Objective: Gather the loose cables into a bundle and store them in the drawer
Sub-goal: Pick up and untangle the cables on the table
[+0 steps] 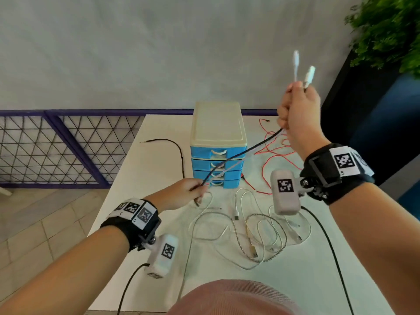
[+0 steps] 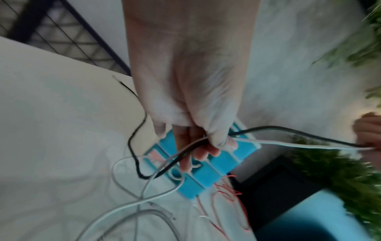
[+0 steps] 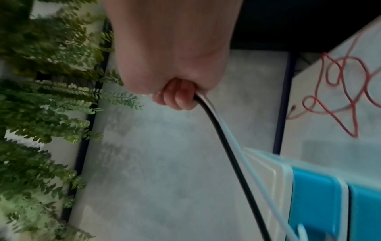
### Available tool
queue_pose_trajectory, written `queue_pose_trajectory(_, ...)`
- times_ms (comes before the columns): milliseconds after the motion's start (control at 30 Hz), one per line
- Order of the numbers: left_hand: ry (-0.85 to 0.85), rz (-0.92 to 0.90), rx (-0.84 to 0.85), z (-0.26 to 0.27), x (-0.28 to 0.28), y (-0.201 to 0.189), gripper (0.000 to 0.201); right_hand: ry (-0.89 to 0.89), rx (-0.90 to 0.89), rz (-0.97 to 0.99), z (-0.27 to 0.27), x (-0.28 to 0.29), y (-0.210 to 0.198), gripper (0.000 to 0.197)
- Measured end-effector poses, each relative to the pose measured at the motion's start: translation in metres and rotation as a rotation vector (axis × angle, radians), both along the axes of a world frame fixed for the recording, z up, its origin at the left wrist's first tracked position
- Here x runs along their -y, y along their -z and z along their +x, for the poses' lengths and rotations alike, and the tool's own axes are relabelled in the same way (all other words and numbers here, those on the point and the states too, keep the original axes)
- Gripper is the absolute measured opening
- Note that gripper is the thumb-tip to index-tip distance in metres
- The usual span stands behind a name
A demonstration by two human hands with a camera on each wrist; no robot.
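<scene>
On the white table (image 1: 159, 137), the blue drawer unit (image 1: 218, 153) stands shut, with open room left of it. The raised right hand (image 1: 300, 114) clenches a black cable (image 1: 254, 147) and white cable (image 1: 236, 164); the left hand (image 1: 181, 194) pinches both lower down. Pulling further could snag the loose cables (image 1: 254, 230) and drag the red wire (image 1: 272, 155) off the near right edge.

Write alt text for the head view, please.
Right hand, raised, grips a black cable and white cable stretched down to the left hand, before a closed blue drawer unit. More cables lie loose on the table.
</scene>
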State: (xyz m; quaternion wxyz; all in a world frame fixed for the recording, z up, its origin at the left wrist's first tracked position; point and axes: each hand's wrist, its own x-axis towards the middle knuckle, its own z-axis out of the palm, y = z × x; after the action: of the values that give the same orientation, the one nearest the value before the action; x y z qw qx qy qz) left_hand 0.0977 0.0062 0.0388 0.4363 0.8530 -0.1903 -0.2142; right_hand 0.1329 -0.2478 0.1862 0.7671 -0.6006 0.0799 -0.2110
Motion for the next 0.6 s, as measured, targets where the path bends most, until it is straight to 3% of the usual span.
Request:
queue_pose_trajectory(67,-0.058,0.010,-0.025,0.004,-0.007,0.009,0.026,0.124,0.045,-0.253,0.002,0.010,0.003,0.027)
queue_pose_trajectory(133,-0.079,-0.015,-0.012,0.005,0.001,0.000,0.026,0.108,0.024,-0.629,0.000,0.005,0.010,0.026)
queue_pose_trajectory(233,-0.023,0.015,0.130,0.008,0.025,-0.024,0.027,-0.325,-0.144,-1.055,-0.013,-0.022,0.028,0.018)
queue_pose_trajectory(300,0.002,0.001,0.224,0.014,0.037,-0.039,0.022,-0.627,-0.251,-1.275,-0.025,-0.039,0.041,0.041)
queue_pose_trajectory(400,-0.026,-0.089,0.204,0.020,0.042,-0.056,0.032,-0.779,-0.325,-1.230,-0.031,-0.044,0.053,0.031)
queue_pose_trajectory(500,-0.024,-0.207,0.120,0.020,0.041,-0.062,0.026,-0.701,-0.331,-1.162,-0.031,-0.042,0.050,0.042)
queue_pose_trajectory(600,0.011,-0.211,0.096,0.020,0.037,-0.058,0.015,-0.663,-0.331,-1.107,-0.029,-0.043,0.048,0.041)
